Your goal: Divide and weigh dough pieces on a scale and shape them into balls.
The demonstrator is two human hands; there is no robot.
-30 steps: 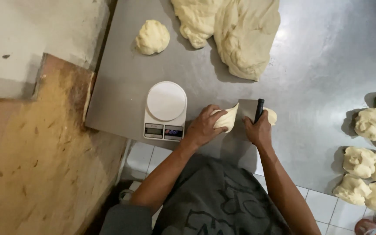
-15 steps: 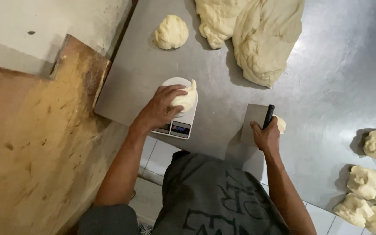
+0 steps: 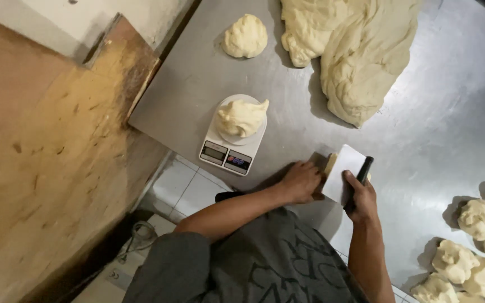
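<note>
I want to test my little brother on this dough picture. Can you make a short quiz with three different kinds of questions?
1. True or false: a dough piece sits on the kitchen scale.
2. What does the right hand hold? A) rolling pin B) dough scraper C) spoon
3. Fill in: the left hand rests on the steel ____, beside a small dough bit.

Key: 1 true; 2 B; 3 table.
</note>
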